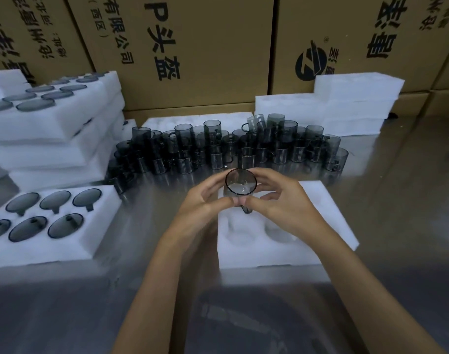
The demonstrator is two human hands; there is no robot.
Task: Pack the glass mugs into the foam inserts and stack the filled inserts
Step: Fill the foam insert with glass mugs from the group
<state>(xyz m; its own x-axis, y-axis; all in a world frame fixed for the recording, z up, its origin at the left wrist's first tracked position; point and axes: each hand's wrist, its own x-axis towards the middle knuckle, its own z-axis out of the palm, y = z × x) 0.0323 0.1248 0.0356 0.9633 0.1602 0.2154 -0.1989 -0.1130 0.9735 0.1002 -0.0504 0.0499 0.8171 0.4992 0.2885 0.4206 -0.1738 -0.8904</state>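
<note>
Both my hands are up together over the steel table (397,190), cupped around one smoked-glass mug (240,182). My left hand (205,198) wraps its left side, fingers curled against the wall; my right hand (277,200) wraps its right side, fingers bent round the rim and body. Thumbs (254,201) meet just below the mug, touching or nearly so, can't tell which. So both hands are clamped on the same mug, mouth facing up at me, its handle (246,209) poking down just under my thumbs.

Directly beneath my fingers lies an empty foam insert (320,241), flat on the table, round pockets visible below my palms with nothing in them. The mug is held above its far edge, not seated in any pocket.

Just beyond my fingertips stands a crowd of loose mugs (218,149), packed close, some stacked on others. Behind them a flat foam sheet (162,121) with shallow pockets.

Off to the left of my left hand is a filled insert (65,241), six mugs sunk in its pockets, handles in the slots. Further left and beyond it, a stack of filled inserts (52,129), several layers, mug rims showing on top.

Far right beyond my right hand, a pile of empty foam blocks (346,103). Printed cardboard cartons (205,47) wall off the back.
</note>
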